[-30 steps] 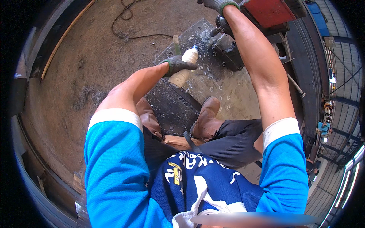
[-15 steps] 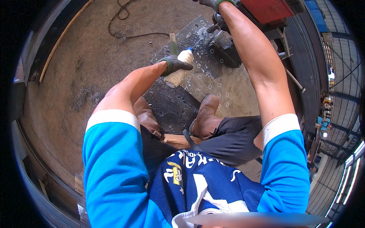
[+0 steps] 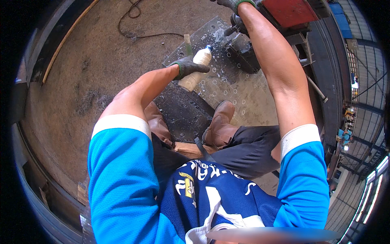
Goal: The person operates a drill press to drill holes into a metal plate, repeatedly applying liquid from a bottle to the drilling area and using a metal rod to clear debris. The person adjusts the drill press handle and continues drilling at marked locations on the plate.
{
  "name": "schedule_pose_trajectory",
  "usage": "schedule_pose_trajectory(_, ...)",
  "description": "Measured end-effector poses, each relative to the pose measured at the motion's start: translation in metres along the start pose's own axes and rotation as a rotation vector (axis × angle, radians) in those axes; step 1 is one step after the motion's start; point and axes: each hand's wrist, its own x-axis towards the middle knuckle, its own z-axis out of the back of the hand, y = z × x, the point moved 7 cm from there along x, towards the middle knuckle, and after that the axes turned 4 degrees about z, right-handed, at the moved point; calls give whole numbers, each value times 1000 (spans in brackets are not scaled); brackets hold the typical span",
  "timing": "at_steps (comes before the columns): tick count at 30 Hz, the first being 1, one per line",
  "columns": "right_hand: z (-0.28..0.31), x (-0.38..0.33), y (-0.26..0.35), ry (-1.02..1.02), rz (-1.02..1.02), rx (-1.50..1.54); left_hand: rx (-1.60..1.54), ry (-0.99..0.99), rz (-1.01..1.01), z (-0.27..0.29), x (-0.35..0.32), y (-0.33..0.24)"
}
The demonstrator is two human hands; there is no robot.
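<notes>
A dark glove with a green cuff covers my left hand [image 3: 191, 67], which is closed round the middle of a plastic bottle [image 3: 202, 58] of whitish liquid. The bottle leans with its blue cap toward the drilling machine [image 3: 239, 26] and its base toward me. Beneath it lies a dark steel plate [image 3: 217, 83] marked with several chalk circles and scattered with metal shavings. My right hand [image 3: 232, 3], gloved too, is at the top edge beside the red-bodied machine. Its fingers are mostly cut off by the picture's edge, so what they touch is hidden.
A flat greenish bar [image 3: 187, 44] stands beside the bottle. Behind, a dark cable [image 3: 158, 36] curls over the brown floor. My boots [image 3: 221, 122] straddle a dark steel piece [image 3: 183, 116]. Long steel beams [image 3: 331, 61] run along the right, with a metal rod [image 3: 317, 87] near them.
The bottle in my left hand has shifted slightly away from me and toward the machine. My right hand stays by the machine; the whole view has moved a little.
</notes>
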Motion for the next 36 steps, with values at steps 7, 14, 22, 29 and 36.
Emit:
schedule_pose_trajectory(7, -13, 16, 0, -15, 136, -67, 14, -27, -62, 3, -11, -12)
schedule_pose_trajectory(14, -16, 15, -10, -2, 30, 14, 81, -38, 26, 11, 6, 22)
schedule_pose_trajectory(22, -16, 8, -4, -23, 51, 29, 233, -107, 24, 14, 18, 27)
schedule_pose_trajectory(29, -19, 12, -9, -22, 57, 32, 97, -31, 13, 6, -1, 14)
schedule_pose_trajectory(36, -23, 13, -11, -33, 36, 68, -6, -19, -141, 5, 18, 21)
